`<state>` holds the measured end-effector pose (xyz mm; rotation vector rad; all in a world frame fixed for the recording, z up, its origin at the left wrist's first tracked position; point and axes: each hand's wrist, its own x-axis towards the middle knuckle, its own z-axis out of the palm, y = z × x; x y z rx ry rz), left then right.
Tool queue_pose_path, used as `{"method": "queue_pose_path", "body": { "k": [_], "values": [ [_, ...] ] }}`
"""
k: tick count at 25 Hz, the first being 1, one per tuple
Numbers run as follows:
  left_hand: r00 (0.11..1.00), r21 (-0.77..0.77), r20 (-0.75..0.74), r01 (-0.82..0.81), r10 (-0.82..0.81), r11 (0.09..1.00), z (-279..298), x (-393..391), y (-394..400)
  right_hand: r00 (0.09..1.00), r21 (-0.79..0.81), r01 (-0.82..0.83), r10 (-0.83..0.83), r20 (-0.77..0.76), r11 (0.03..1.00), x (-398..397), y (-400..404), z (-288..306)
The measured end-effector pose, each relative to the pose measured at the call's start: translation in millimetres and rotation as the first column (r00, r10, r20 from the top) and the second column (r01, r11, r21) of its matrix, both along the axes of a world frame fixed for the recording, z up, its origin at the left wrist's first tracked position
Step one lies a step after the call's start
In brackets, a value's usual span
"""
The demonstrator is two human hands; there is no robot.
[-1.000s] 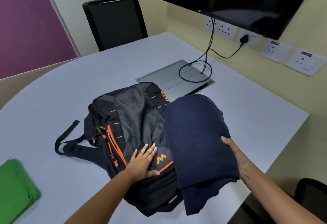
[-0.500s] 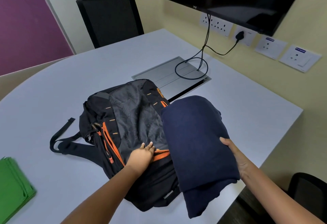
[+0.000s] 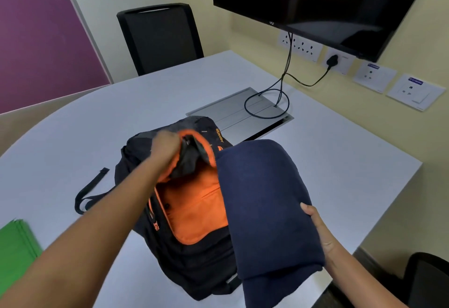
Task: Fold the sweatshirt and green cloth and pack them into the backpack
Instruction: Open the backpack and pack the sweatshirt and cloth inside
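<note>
A black backpack (image 3: 194,264) lies on the table in front of me, its orange lining (image 3: 194,210) exposed. My left hand (image 3: 165,146) grips the backpack's front flap and holds it lifted back toward the far end. The folded navy sweatshirt (image 3: 264,205) rests across the backpack's right side. My right hand (image 3: 318,230) holds the sweatshirt at its right edge, fingers underneath. The folded green cloth (image 3: 17,249) lies at the table's near left edge, apart from both hands.
The pale grey table (image 3: 328,162) has a metal cable hatch (image 3: 240,113) behind the backpack, with black cables looping to wall sockets. A black chair (image 3: 160,40) stands at the far side, and another chair (image 3: 427,281) is at the lower right. A dark screen hangs on the wall.
My left hand has gone from resting flat on the backpack's front to gripping the flap and pulling it back, which bares the orange inside. The sweatshirt and right hand have barely moved.
</note>
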<state>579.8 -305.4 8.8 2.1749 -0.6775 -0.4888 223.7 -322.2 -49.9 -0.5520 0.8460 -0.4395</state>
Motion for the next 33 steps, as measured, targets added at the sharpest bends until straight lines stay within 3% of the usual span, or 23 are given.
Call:
{"method": "queue_pose_path", "body": {
  "k": [3, 5, 8, 12, 17, 22, 25, 26, 28, 30, 31, 32, 33],
  "values": [
    [0.979, -0.159, 0.172, -0.086, 0.114, 0.983, 67.6, 19.3, -6.1, 1.000, 0.025, -0.020, 0.020, -0.018, 0.999, 9.3, 0.7, -3.0],
    [0.957, -0.224, 0.286, 0.027, 0.039, 0.974, 93.2, 7.0, -4.0, 0.994, 0.037, -0.111, 0.112, -0.019, 0.993, 22.0, 1.1, -4.4],
    [0.918, -0.201, 0.381, 0.202, -0.114, 0.959, 92.7, -21.0, 4.3, 0.954, 0.044, -0.263, 0.267, -0.136, 0.964, 53.1, -2.9, -10.5],
    [0.902, -0.207, 0.360, 0.325, -0.237, 0.923, 89.2, -34.5, 29.2, 0.910, 0.017, -0.366, 0.362, -0.202, 0.930, 116.2, -10.6, -1.0],
    [0.929, -0.315, 0.309, 0.302, -0.204, 0.900, 109.6, -16.8, 59.3, 0.897, -0.112, -0.412, 0.380, -0.227, 0.904, 175.7, -55.4, 14.3],
    [0.933, -0.346, 0.253, 0.335, -0.257, 0.876, 107.0, -15.8, 71.0, 0.926, -0.245, -0.334, 0.269, -0.265, 0.910, 196.0, -64.5, -15.4],
    [0.946, -0.327, 0.238, 0.291, -0.220, 0.899, 98.3, -4.8, 66.7, 0.880, -0.342, -0.381, 0.224, -0.418, 0.859, 211.3, -74.4, -28.6],
    [0.948, -0.313, 0.239, 0.279, -0.209, 0.908, 96.0, -2.7, 64.4, 0.835, -0.430, -0.459, 0.214, -0.506, 0.778, 211.4, -74.8, -28.0],
    [0.945, -0.296, 0.232, 0.296, -0.232, 0.908, 92.7, -2.1, 60.2, 0.730, -0.620, -0.620, 0.066, -0.680, 0.480, 195.5, -69.0, -34.3],
    [0.929, -0.293, 0.224, 0.351, -0.293, 0.889, 91.3, -3.9, 57.2, 0.768, -0.778, -0.628, -0.150, -0.622, 0.013, 171.6, -46.5, -27.8],
    [0.921, -0.298, 0.221, 0.376, -0.319, 0.877, 91.8, -6.4, 55.7, 0.807, -0.763, -0.590, -0.158, -0.569, -0.265, 164.7, -32.2, -27.3],
    [0.914, -0.306, 0.217, 0.396, -0.342, 0.865, 92.1, -9.8, 54.4, 0.820, -0.657, -0.534, -0.137, -0.556, -0.532, 162.9, -16.8, -28.7],
    [0.904, -0.309, 0.215, 0.422, -0.369, 0.852, 92.5, -14.2, 53.7, 0.808, -0.535, -0.470, -0.099, -0.580, -0.702, 167.1, -6.7, -36.4]
  ]
}}
